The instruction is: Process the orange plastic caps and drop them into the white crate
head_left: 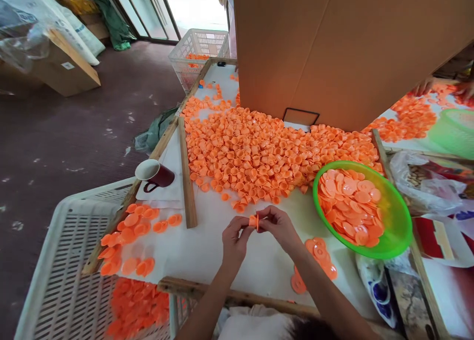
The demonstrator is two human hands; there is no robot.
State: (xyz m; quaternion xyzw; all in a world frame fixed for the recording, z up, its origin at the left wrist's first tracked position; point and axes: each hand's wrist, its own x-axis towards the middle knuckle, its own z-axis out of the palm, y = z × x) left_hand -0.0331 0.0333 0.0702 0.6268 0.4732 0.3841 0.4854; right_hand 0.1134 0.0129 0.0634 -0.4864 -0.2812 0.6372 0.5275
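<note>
My left hand (235, 236) pinches a small orange plastic cup (253, 221) over the white tabletop. Facing it, my right hand (280, 227) grips a thin orange disc (258, 223) edge-on to me. Cup and disc meet between my fingertips; whether they are locked together cannot be seen. Just beyond my hands spreads a large heap of orange cups (252, 152). A green bowl (402, 226) of flat orange discs (350, 204) stands to the right. Several loose discs (316, 256) lie beside my right forearm.
Joined orange pieces (129, 226) lie at the left table edge, above a white crate (62, 261) holding more. A mug (155, 174) stands beside a wooden strip (187, 177). A big cardboard box (314, 48) rises behind the heap. Another person's hands (424, 86) show at far right.
</note>
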